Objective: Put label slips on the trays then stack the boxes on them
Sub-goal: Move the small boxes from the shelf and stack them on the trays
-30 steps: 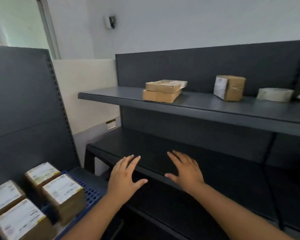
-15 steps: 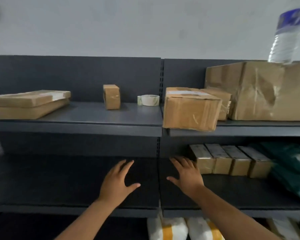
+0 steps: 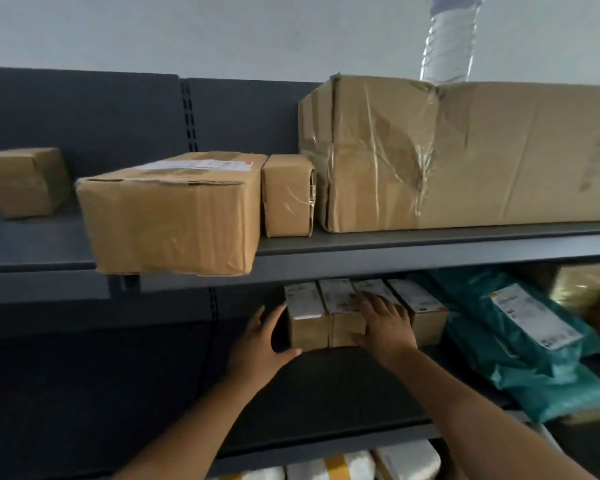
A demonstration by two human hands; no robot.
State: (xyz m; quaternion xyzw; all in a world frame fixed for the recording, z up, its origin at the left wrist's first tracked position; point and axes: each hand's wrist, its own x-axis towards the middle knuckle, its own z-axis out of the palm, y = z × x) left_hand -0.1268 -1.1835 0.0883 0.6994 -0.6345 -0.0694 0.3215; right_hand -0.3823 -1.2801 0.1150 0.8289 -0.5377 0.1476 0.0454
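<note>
Several small brown boxes with white labels stand in a row (image 3: 307,308) on the dark middle shelf (image 3: 326,393). My left hand (image 3: 260,344) is open and cupped beside the leftmost box, its thumb near that box's front bottom edge. My right hand (image 3: 385,323) lies flat with spread fingers on top of the third box, its thumb against the front of the second box (image 3: 340,299). Neither hand has lifted a box. No tray or label slip is in view.
The upper shelf (image 3: 395,258) carries a taped medium carton (image 3: 174,216) overhanging its edge, two small cartons (image 3: 286,195) (image 3: 25,181) and a large carton (image 3: 465,157) with a water bottle (image 3: 447,39) on top. Teal mailer bags (image 3: 516,341) lie right of the row. White-and-yellow packages (image 3: 329,469) sit below.
My view has swung right and closer to the shelves. Both hands have reached forward from mid-air to the row of small boxes, and the right hand now rests on them.
</note>
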